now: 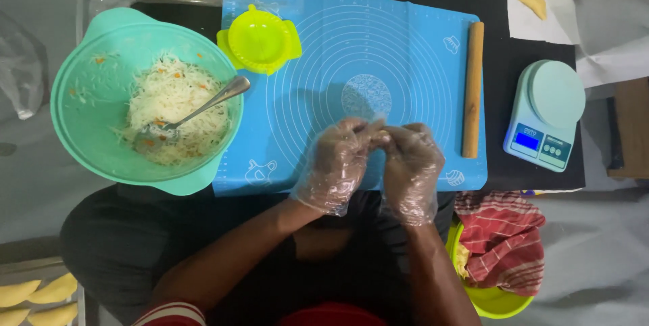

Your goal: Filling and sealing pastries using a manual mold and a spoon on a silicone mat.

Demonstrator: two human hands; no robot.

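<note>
Small dough piece (382, 138), mostly hidden, pinched between gloved fingertips above the blue mat's (405, 42) near edge, centre-right.

I see thin, glossy plastic gloves on my left hand (336, 164) and right hand (411, 169), a smooth blue silicone mat (378, 55), and a matt wooden rolling pin (472, 89).
</note>
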